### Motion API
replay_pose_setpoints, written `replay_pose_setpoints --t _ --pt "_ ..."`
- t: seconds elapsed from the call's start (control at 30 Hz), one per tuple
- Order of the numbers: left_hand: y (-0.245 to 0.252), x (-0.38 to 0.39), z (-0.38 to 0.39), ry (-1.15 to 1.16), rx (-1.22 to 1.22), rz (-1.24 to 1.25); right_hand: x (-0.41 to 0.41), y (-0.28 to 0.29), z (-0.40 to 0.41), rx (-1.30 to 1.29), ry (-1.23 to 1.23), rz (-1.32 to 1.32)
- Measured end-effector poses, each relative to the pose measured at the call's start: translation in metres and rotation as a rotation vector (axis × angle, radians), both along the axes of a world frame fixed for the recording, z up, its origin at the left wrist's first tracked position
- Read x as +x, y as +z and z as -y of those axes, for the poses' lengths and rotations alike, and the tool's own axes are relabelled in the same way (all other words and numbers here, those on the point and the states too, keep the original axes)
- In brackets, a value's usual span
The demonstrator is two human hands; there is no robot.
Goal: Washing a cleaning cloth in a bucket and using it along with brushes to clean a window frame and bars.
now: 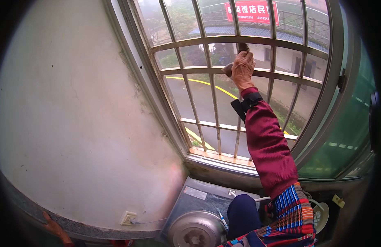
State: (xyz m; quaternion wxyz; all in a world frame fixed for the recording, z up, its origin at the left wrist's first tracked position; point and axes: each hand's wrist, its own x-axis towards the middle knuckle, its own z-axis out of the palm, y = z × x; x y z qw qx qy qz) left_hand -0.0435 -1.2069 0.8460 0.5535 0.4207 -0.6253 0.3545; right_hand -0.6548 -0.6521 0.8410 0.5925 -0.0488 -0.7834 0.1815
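High on the window's metal security bars (212,92), my right hand (243,68) grips a grey-brown cloth (243,47) wrapped around an upright bar. The cloth sticks out above the fingers and to their left, where its lower end (228,69) lies against a horizontal rail. A black strap (251,101) circles the cuff of my dark red sleeve. At the lower left, my left hand (52,224) rests against a grey stone-like ledge (82,218) with nothing in it.
Below the window, a dark-blue-clad knee (244,213) is over a grey-topped appliance (202,188). Beside it are a metal basin (195,230) and a toothbrush (222,217). A wall socket (128,218) has a plugged-in cord. Green-tinted sliding glass (338,142) stands at right.
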Motion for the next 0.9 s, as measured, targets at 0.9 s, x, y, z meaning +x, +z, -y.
replay_pose_setpoints --t 0.9 --pt "0.017 -0.023 -0.034 -0.242 -0.246 0.041 0.024 0.030 0.005 0.720 0.318 0.193"
